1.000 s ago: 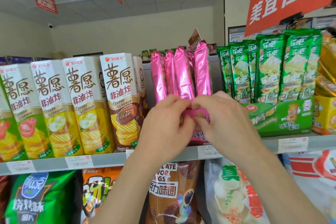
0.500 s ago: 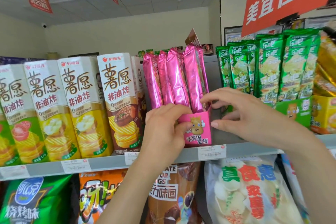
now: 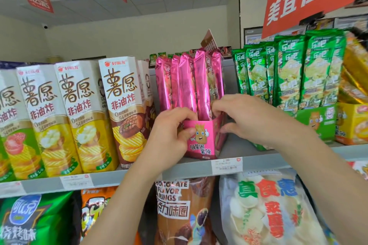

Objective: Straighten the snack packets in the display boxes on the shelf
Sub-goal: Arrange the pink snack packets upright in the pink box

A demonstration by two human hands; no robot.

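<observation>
Head view: the pink box [image 3: 201, 141] stands at the shelf [image 3: 179, 171] edge, with packets [image 3: 187, 81] upright inside it. The left hand [image 3: 169, 131] grips the box's left front corner, thumb on its face. The right hand [image 3: 253, 117], at the box's right rim, hooks curled fingertips onto the packets, thumb apart.

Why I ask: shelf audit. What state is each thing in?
pink box: upright on shelf, held by both hands.
pink packets: standing in pink box, bunched together.
left hand: grips pink box's front rim.
right hand: grips pink box's right wall.
green packets: upright in green box.
cartons: upright, in a row.
</observation>
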